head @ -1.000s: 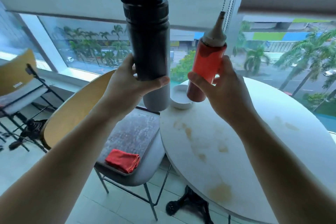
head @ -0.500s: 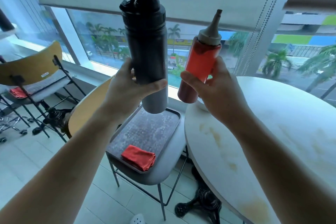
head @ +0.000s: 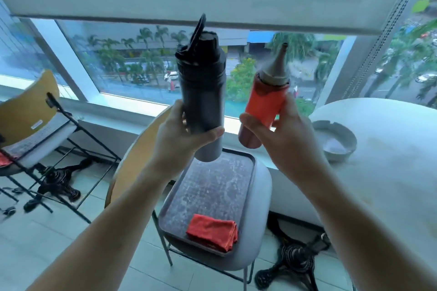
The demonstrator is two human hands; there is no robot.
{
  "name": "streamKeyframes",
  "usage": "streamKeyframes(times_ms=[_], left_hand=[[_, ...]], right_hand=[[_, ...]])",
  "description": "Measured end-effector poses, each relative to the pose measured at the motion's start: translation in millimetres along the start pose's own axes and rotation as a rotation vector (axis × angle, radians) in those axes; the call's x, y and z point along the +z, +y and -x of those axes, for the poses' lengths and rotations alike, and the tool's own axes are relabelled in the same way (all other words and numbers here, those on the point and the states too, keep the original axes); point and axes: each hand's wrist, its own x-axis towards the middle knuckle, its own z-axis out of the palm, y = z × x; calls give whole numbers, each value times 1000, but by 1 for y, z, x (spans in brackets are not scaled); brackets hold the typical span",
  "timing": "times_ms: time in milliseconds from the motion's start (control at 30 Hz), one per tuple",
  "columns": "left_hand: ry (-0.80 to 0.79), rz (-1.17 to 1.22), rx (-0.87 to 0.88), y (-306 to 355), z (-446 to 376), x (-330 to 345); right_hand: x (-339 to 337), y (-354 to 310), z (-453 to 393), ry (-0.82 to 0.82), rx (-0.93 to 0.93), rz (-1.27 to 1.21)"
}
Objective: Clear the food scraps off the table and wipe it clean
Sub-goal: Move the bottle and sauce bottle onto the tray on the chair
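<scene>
Fingers clamp a black flask; right fingers clamp a red sauce bottle.

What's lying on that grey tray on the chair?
A folded red cloth lies at the near end of the tray. The rest shows a bare, scuffed surface, except the far end, which the black bottle in the left hand hides.

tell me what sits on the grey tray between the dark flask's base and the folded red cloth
Nothing: in the head view the grey tray is bare between the dark flask and the folded red cloth.
</scene>
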Motion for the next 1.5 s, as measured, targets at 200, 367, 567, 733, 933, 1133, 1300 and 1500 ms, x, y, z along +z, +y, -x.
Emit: streamKeyframes(times_ms=[200,367,567,733,933,1133,1300,1500], left_hand=[[12,-44,-22,-60,-22,-10],[8,-66,-62,-107,-35,-7],[19,-44,-161,-163,-44,7],[-9,-11,-244,-211,-54,19],[4,74,-284,-259,-67,35],[14,69,-331,-298,-70,49],[42,44,-344,-311,-69,64],[40,21,-328,-320,-68,76]], right_hand=[[58,7,-3,-7,101,-25],[104,30,-7,-70,147,-78],[151,76,-12,-148,226,-100],[184,115,-19,-195,316,-189],[221,171,-28,-252,425,-244],[253,211,-32,-261,451,-224],[272,227,-28,-264,464,-234],[280,240,-27,-288,444,-226]])
